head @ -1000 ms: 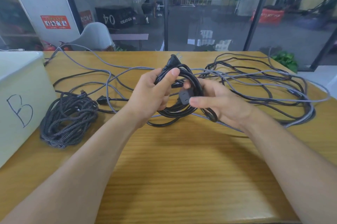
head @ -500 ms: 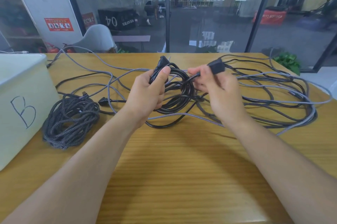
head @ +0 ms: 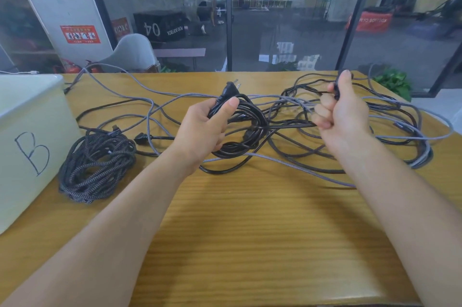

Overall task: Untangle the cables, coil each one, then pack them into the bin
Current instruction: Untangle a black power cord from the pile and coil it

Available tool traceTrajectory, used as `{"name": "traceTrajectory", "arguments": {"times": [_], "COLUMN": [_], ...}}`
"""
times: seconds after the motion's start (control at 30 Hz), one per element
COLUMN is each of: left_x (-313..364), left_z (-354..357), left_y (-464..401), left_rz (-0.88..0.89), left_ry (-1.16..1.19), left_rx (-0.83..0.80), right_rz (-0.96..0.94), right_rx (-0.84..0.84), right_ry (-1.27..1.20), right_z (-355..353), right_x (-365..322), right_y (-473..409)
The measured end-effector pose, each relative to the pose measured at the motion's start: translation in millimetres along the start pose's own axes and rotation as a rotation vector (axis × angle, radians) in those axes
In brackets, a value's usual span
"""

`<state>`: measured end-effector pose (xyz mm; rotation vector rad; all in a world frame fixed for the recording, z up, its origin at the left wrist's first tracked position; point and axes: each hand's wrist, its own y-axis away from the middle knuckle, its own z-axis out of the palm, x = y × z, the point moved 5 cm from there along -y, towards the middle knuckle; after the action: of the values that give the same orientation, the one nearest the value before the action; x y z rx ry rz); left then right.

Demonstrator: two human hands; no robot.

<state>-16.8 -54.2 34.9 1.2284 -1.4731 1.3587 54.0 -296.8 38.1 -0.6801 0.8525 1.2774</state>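
From the head view, my left hand (head: 203,129) has its grip wrapped round a coil of black power cable (head: 246,129), thumb pressed on top just below the plug (head: 229,89), which sticks up toward the far edge of the bench (head: 250,231). My right hand (head: 342,111) is closed in a tight grip on the other end of that same black cable, a dark connector (head: 338,84) showing above my knuckles, and one strand runs from the coil across to this fist. I count one braided dark cable bundle (head: 96,161) already coiled, lying near the left edge of the bench just beside the bin (head: 30,136), of which I see one, marked with a "B". A tangle of grey and black cables (head: 390,131) spreads over the right half of the bench toward its far right corner; I cannot tell how many are in it. One small black plug (head: 140,137) lies between the braided bundle and my left wrist.
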Motion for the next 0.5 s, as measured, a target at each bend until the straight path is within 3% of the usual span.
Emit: {"name": "traceTrajectory", "arguments": {"times": [0.1, 0.27, 0.5], "left_x": [1, -2, 5], "left_z": [2, 2, 14], "left_y": [0, 1, 7], "left_rz": [0.007, -0.005, 0.035], "left_ry": [0.010, 0.012, 0.042], "left_rx": [-0.018, -0.038, -0.166], "right_rz": [-0.031, -0.095, -0.260], "right_rx": [0.056, 0.007, -0.198], "right_ry": [0.031, 0.148, 0.732], "right_z": [-7, -6, 3], "right_x": [-7, -8, 17], "right_y": [-1, -2, 0]}}
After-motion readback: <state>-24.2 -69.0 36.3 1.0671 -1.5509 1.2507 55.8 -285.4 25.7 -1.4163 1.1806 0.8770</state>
